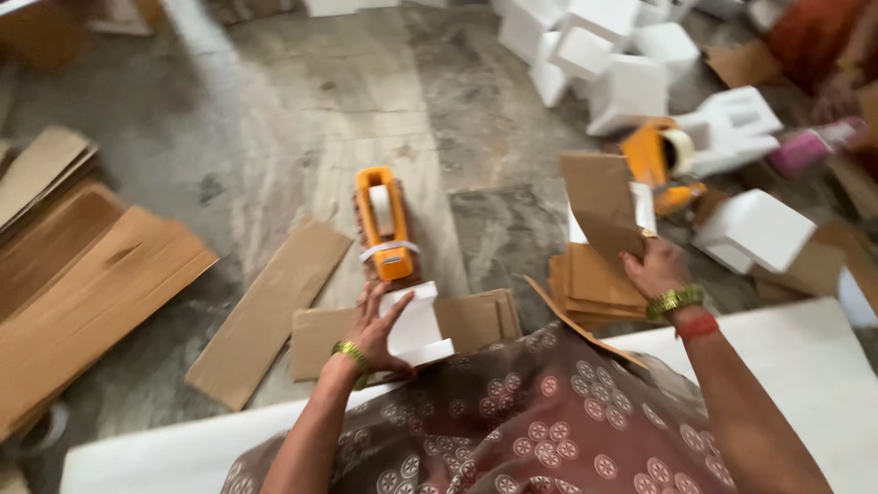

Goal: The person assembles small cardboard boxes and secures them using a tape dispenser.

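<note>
My left hand grips a white foam block resting on a flat brown cardboard piece on the floor. Just beyond it lies an orange tape dispenser with a white roll. My right hand holds up a brown cardboard sheet above a small stack of cardboard pieces. Both wrists wear gold bangles; the right also has a red band. A patterned brown cloth covers my lap.
Several white foam blocks lie at the back right, with a second orange tape dispenser among them. Large cardboard sheets pile at the left, a long strip beside them. A white board lies near me.
</note>
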